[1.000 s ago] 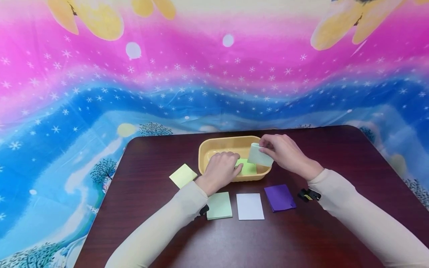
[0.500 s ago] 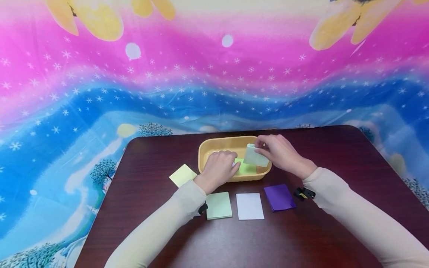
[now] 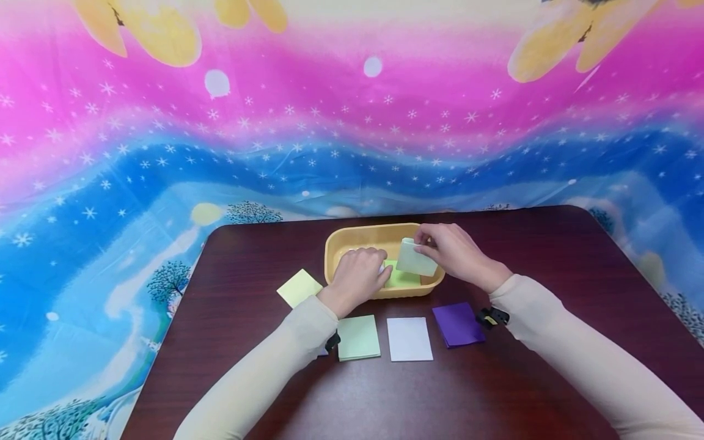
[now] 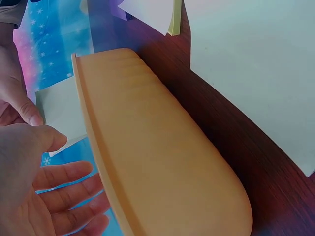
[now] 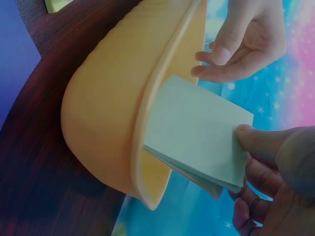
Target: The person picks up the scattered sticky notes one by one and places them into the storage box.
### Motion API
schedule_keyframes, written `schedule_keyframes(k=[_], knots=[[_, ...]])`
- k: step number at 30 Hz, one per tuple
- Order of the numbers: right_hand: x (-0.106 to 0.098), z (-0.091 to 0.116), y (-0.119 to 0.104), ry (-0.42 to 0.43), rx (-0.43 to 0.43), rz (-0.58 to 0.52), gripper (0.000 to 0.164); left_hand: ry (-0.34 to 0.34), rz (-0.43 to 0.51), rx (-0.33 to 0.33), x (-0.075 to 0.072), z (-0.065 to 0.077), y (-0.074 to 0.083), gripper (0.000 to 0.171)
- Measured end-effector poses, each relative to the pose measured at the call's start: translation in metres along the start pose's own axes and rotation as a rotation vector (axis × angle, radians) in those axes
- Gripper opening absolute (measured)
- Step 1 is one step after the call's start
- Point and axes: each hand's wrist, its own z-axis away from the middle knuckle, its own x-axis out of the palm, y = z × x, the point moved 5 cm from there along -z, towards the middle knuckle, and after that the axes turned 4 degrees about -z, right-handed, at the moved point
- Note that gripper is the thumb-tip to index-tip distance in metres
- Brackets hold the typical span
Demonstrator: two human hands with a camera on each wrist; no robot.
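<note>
My right hand (image 3: 456, 253) pinches a pale green pad of sticky notes (image 3: 415, 259) between thumb and fingers. That pad is tilted over the right end of a yellow plastic basket (image 3: 379, 229), its leaves slightly fanned at the lower edge in the right wrist view. My left hand (image 3: 356, 275) hovers over the basket's near side with relaxed, spread fingers and nothing in them, as the left wrist view shows. Inside the basket lies a bright yellow-green pad (image 3: 403, 277), partly covered by the left thumb and the raised pad.
On the dark wooden table, a pale yellow pad (image 3: 297, 287) sits left of the basket. In front are a light green pad (image 3: 359, 337), a white pad (image 3: 410, 340) and a purple pad (image 3: 459, 325). A bluish corner peeks from under the left sleeve.
My right hand has shifted left with the pale green pad, bringing it further over the basket. The left hand has barely moved.
</note>
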Motion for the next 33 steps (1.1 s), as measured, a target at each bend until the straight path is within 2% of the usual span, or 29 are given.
schedule_keyframes(k=[14,25,33], knots=[[0.015,-0.004,0.011,-0.061,0.038,-0.013,0.005,-0.028,0.016,-0.038,0.008,-0.003,-0.008,0.023],[0.026,-0.006,0.017,-0.071,0.036,-0.030,0.007,-0.040,0.013,-0.046,0.011,-0.002,-0.013,0.025],[0.034,-0.009,0.022,-0.121,0.043,-0.051,0.005,-0.063,0.016,-0.052,0.013,-0.003,-0.015,0.025]])
